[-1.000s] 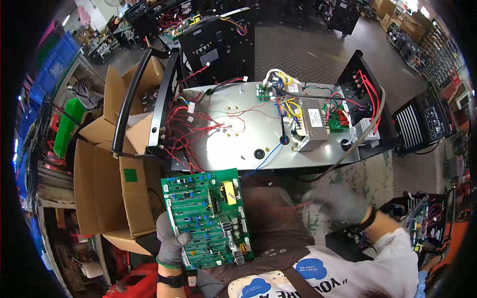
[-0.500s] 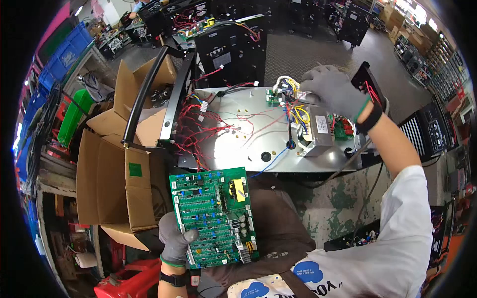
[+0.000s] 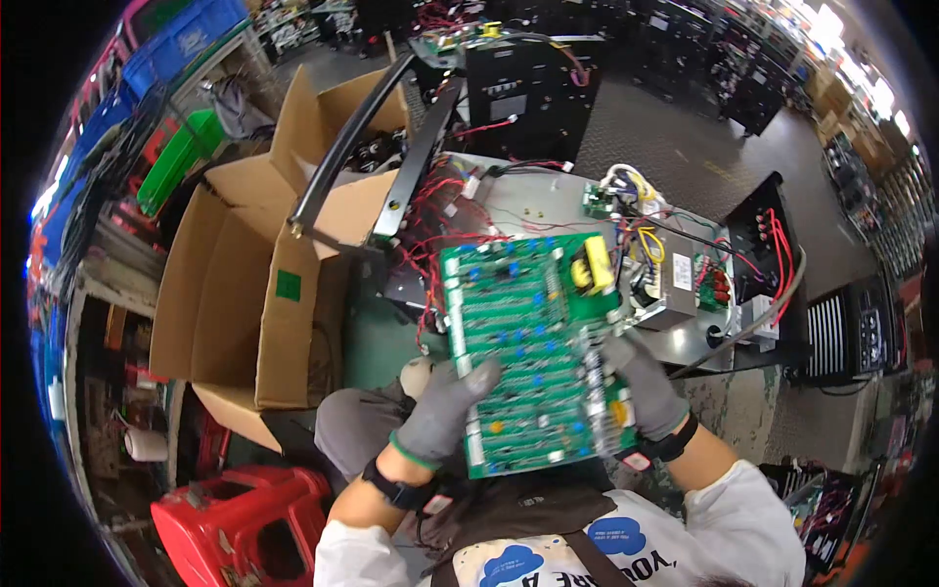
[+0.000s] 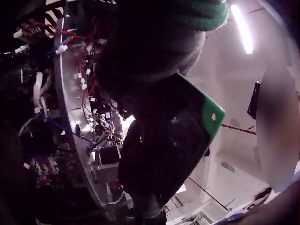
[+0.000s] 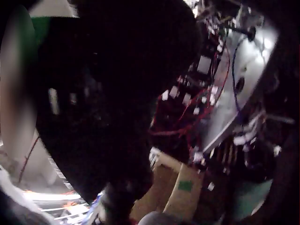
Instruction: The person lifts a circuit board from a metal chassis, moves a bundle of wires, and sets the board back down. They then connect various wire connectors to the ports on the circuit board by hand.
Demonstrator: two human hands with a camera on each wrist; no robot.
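A large green circuit board [image 3: 528, 352] is held up over the person's lap, its component side showing in the head view. My left hand [image 3: 440, 406], in a grey glove, grips its left edge with the thumb over the face. At the opposite edge, my gloved right hand [image 3: 646, 382] holds the board beside a row of heatsinks. A yellow transformer [image 3: 595, 266] sits near the board's top right corner. In the left wrist view the board's green corner [image 4: 213, 115] stands out, while the rest is dark. Deep shadow hides the right fingers in the right wrist view.
Beyond the board lies an open metal chassis [image 3: 548, 196] with red wires [image 3: 435, 220] and a boxy grey component [image 3: 675, 279]. A black handle [image 3: 347, 147] rises at its left end. Open cardboard boxes [image 3: 230, 284] stand left, above a red plastic stool [image 3: 240, 523].
My right hand has come back from over the chassis and taken the board's right edge. The board has moved up and right, now overlapping the chassis in the head view, which has also shifted.
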